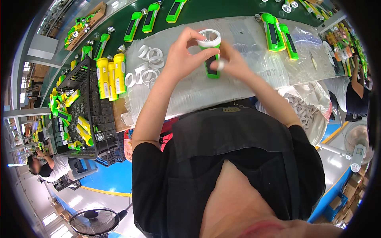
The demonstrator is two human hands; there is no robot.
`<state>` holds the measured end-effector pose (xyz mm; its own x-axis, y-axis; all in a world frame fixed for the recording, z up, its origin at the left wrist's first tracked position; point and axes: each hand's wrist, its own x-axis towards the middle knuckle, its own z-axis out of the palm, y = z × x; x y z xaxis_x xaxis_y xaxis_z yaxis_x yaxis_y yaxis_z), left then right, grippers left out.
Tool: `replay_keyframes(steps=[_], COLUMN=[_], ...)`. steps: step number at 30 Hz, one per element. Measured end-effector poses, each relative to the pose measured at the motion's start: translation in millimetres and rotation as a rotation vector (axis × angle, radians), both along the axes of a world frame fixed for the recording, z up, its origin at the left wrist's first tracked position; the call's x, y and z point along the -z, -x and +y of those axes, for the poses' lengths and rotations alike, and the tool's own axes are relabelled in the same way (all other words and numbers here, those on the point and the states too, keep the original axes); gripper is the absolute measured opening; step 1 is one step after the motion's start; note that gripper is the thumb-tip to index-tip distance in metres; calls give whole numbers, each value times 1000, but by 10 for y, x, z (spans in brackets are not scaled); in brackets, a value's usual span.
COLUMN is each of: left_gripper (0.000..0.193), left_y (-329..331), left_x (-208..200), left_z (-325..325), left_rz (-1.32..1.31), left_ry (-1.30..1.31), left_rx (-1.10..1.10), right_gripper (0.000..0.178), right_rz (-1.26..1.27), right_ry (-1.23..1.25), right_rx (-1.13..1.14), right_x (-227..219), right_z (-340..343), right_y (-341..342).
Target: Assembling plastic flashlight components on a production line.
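A green flashlight (212,74) with a dark panel on its side stands tilted in front of me, its white-rimmed head up. My left hand (184,55) is closed around the head, thumb across the front and fingers at the rim. My right hand (235,65) is at the flashlight's right side, its fingers curled and smeared by motion; whether it grips the body I cannot tell. Something small and white (221,64) shows at its fingers. Loose white rings (155,62) lie in a heap left of my left hand.
Yellow flashlights (102,78) stand at the left beside a black crate (104,119) holding more. Green flashlights (272,33) lie at the right and others (133,27) along the far green belt. A sack of white rings (303,109) hangs at the right. Plastic sheeting (174,97) covers the table.
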<state>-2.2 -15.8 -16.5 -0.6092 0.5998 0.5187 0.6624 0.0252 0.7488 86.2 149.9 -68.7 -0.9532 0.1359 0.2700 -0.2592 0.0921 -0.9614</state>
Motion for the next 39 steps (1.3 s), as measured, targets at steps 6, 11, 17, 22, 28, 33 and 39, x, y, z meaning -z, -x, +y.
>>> replay_keyframes(steps=[6,11,17,22,28,33,39], left_gripper=[26,31,60,71,94,74,79], left_y=[-187,-303,242,1079,2189,2332,1194], left_x=[-190,-467,-263,72,481,541,300], left_z=[40,32,280,456,536,677,655], left_rz=[-685,-471,242,389,250,98,-222], left_ry=[-439,-564,-316,28,718,640,235], left_rx=[289,485,-33,-121,-527,-433,-123], right_gripper=[29,36,54,47,45,28,62], right_rz=[-326,-435,193,491,113,-38,-441], right_ry=[233,602,-540,-1188,-1717,-1487,3], right_rx=[-254,-1023,-263,-18,312,700,-54], right_x=[-80,-523,-408,-356,-397,-378,-420], right_z=[-537,-301,309,1133,2659,2797,1039], right_y=[-187,-160,892,1932,2633,2536,1791])
